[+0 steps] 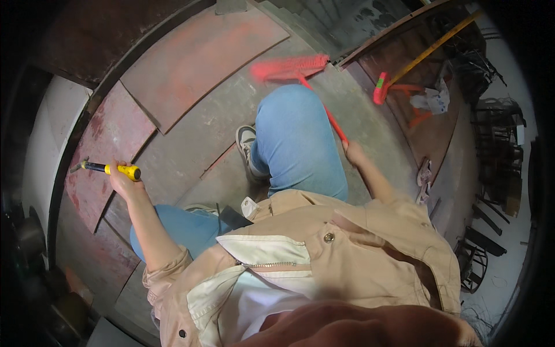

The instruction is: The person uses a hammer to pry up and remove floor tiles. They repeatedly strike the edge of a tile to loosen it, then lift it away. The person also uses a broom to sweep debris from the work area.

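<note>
My left hand (pixel 121 181) is closed around the yellow and black grip of a hammer (pixel 96 167), whose metal head points to the left. Beneath the hammer lies a reddish stained board (pixel 113 126). On the right side, my right hand (pixel 354 154) holds the red handle of a long brush or broom (pixel 334 121). Past my raised knee (pixel 299 134), the red bristled head (pixel 290 69) rests on or just above the grey floor, partly blurred. My knee hides a piece of its handle.
A large reddish board (pixel 199 65) lies flat ahead, beside a dark raised edge (pixel 125 52). At the right, a yellow-handled tool with a red head (pixel 380 89) leans near a crumpled white bag (pixel 433 99). Dark metal pieces (pixel 498 152) and a pinkish cloth-like item (pixel 424 173) lie further right.
</note>
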Demonstrator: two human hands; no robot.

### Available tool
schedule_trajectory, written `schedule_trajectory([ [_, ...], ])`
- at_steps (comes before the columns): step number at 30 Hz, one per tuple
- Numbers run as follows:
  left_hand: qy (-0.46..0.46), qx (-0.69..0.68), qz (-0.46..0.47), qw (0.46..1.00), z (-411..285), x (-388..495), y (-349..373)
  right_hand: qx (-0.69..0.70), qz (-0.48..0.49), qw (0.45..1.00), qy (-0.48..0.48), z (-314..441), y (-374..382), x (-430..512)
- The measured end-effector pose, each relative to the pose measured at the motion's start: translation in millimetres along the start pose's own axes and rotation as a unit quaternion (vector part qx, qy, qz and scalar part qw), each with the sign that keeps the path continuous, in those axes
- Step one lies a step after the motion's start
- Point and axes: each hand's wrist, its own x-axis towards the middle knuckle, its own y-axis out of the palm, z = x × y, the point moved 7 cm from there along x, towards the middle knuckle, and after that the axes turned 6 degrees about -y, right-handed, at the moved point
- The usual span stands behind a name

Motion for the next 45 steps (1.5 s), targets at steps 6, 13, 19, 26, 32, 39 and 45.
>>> schedule_trajectory([
  [6,0.031,0.016,-0.049,0.998,-14.3,-10.2,-17.0,-0.033,-0.082,0.996,0.002,24.9,-77.2,100.5],
  [13,0.004,-0.005,-0.019,1.000,-10.1,1.8,-16.1,0.234,0.051,0.970,-0.044,-15.4,-59.9,-18.8],
  [19,-0.004,0.020,0.014,1.000,-1.1,-5.7,2.7,0.394,0.122,0.911,0.000,35.2,-3.4,-63.1],
  [26,0.067,0.057,0.011,0.996,-13.5,-26.9,10.3,0.318,0.043,0.947,-0.011,27.0,-78.8,24.0],
  [32,0.057,0.066,0.019,0.996,-10.7,-25.0,12.6,0.288,-0.126,0.946,-0.082,30.5,-104.7,57.6],
  [39,0.057,0.063,0.032,0.996,-11.9,-29.7,14.0,0.359,-0.090,0.911,-0.181,38.6,-83.6,3.3],
  [45,0.046,0.080,0.018,0.996,-6.1,-28.3,12.9,0.312,-0.051,0.943,-0.102,60.1,-38.0,6.3],
])
